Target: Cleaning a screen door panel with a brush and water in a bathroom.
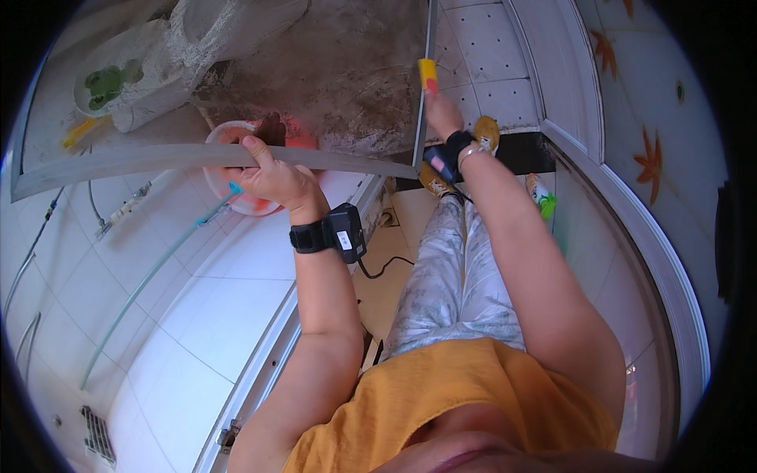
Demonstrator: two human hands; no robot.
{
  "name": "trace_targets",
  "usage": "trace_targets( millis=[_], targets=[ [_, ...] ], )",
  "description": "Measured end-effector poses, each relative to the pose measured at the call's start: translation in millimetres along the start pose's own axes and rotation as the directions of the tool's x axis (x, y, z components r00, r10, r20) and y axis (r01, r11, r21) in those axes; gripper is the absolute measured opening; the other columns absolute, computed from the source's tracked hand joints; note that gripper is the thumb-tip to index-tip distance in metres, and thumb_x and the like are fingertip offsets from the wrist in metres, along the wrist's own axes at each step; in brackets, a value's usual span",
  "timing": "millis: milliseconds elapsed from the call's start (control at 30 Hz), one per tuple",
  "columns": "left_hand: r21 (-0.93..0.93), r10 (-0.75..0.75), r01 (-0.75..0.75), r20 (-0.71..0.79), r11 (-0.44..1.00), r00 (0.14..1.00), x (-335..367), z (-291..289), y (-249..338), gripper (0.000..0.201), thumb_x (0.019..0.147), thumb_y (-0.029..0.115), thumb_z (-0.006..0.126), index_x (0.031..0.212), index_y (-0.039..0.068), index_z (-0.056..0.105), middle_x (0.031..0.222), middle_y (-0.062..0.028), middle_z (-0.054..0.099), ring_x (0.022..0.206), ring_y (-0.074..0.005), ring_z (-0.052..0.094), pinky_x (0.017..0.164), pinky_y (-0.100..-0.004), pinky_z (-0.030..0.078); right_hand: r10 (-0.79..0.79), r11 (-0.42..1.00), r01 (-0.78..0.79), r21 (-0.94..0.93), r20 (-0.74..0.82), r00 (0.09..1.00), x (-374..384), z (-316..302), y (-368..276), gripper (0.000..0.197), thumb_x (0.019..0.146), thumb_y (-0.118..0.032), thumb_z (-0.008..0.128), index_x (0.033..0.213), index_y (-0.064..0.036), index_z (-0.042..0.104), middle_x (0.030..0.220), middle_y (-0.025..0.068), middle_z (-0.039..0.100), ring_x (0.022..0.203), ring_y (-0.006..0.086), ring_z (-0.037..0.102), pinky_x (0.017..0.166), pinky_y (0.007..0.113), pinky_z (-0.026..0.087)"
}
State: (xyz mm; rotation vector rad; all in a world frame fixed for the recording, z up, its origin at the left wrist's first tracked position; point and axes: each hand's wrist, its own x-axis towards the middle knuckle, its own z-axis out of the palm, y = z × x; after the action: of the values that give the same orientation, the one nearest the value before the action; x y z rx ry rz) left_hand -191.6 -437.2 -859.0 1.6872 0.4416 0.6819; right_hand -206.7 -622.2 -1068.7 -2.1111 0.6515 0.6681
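Note:
A large see-through panel with a thin grey frame (158, 160) stands tilted in front of me, its corner low near my feet. My left hand (277, 180) grips the near frame bar, thumb on top and fingers partly hidden beneath. My right hand (443, 113) is at the right-side bar (422, 130), closed round a small yellow and red thing (426, 71) pressed along that bar. The kind of this yellow thing I cannot make out. Behind the left hand is a round pinkish basin (216, 180); a dark brown shape shows through the panel beside it.
A white toilet (150, 87) with a green patch inside stands far left. A teal-handled pole (142, 288) leans beside a hose fitting (122, 211) on the tiled wall. A metal door track (264, 370) runs left of me. At right stand a white door frame (631, 189) and a bottle (542, 193).

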Motion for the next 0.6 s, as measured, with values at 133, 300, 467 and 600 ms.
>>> trace_targets(
  millis=[133, 300, 467, 600],
  targets=[
    [0.027, 0.089, -0.088, -0.052, 0.996, 0.995, 6.5, -17.5, -2.8, 0.013, 0.087, 0.005, 0.048, 0.099, 0.004, 0.043, 0.089, -0.0085, 0.057, 0.07, -0.0187, 0.056, 0.063, -0.0335, 0.05, -0.379, 0.9, 0.353, 0.256, 0.061, 0.923, -43.2, 26.1, -104.1, 0.049, 0.09, -0.045, 0.033, 0.081, -0.0037, 0.058, 0.072, 0.0215, 0.06, 0.071, 0.0405, 0.058, 0.059, 0.048, 0.045],
    [0.065, 0.049, -0.041, -0.116, 0.997, 0.992, 13.2, -29.3, 11.6, 0.027, 0.086, 0.003, 0.051, 0.111, 0.0, 0.043, 0.107, -0.0092, 0.051, 0.096, -0.0167, 0.049, 0.084, -0.0311, 0.041, -0.511, 0.859, 0.509, 0.051, 0.147, 0.847, -29.6, 14.5, -105.8, 0.048, 0.089, -0.047, 0.033, 0.088, -0.005, 0.055, 0.075, 0.0203, 0.061, 0.075, 0.0393, 0.059, 0.062, 0.048, 0.046],
    [-0.02, -0.069, 0.067, -0.137, 0.998, 0.988, -6.9, -3.8, 4.2, 0.033, 0.086, 0.0, 0.049, 0.117, -0.002, 0.039, 0.114, -0.0097, 0.048, 0.1, -0.0163, 0.047, 0.089, -0.0295, 0.037, -0.251, 0.968, 0.252, 0.016, -0.028, 0.968, 30.5, 8.9, -68.3, 0.048, 0.09, -0.047, 0.033, 0.086, -0.004, 0.055, 0.075, 0.0221, 0.06, 0.074, 0.0392, 0.059, 0.061, 0.049, 0.046],
    [0.091, 0.065, -0.051, -0.166, 0.995, 0.984, 14.4, -29.5, 6.3, 0.037, 0.085, -0.001, 0.049, 0.12, -0.002, 0.037, 0.117, -0.0109, 0.046, 0.102, -0.0176, 0.046, 0.091, -0.0305, 0.035, -0.406, 0.908, 0.374, 0.191, 0.169, 0.898, -43.7, 23.2, -155.8, 0.047, 0.089, -0.047, 0.034, 0.085, -0.0053, 0.055, 0.074, 0.0228, 0.059, 0.073, 0.041, 0.058, 0.062, 0.049, 0.045]
  ],
)
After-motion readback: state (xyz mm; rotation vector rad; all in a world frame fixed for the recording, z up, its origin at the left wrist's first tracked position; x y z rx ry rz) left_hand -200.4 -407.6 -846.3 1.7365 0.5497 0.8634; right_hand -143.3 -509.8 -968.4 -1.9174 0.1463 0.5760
